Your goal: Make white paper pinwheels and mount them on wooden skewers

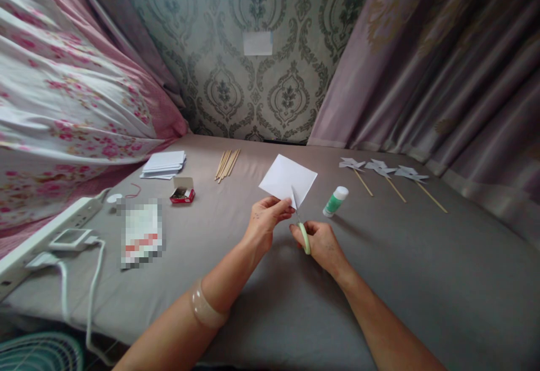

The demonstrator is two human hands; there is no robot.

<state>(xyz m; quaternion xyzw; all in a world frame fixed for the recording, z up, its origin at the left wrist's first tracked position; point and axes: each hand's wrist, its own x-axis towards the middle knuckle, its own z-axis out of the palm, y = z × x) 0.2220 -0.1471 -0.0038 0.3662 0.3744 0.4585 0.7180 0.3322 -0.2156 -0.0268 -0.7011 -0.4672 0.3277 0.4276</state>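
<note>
A square sheet of white paper (283, 175) is pinched at its near edge by my left hand (270, 213), which holds it raised at a slant. My right hand (319, 240) grips scissors (305, 239) with pale green handles. Their blades reach over the paper's near corner, pointing away from me. The fingers partly hide the handles and the lower edge of the sheet. Just right of the paper, a glue stick (336, 201) with a white cap and green label stands on the grey cloth.
Left lie a stack of white paper (163, 164), wooden sticks (228, 164), a small red box (182, 192) and a blurred packet (142, 230). A power strip (46, 241) with cables edges the left side. Three paper pinwheels (382, 168) on sticks lie at right.
</note>
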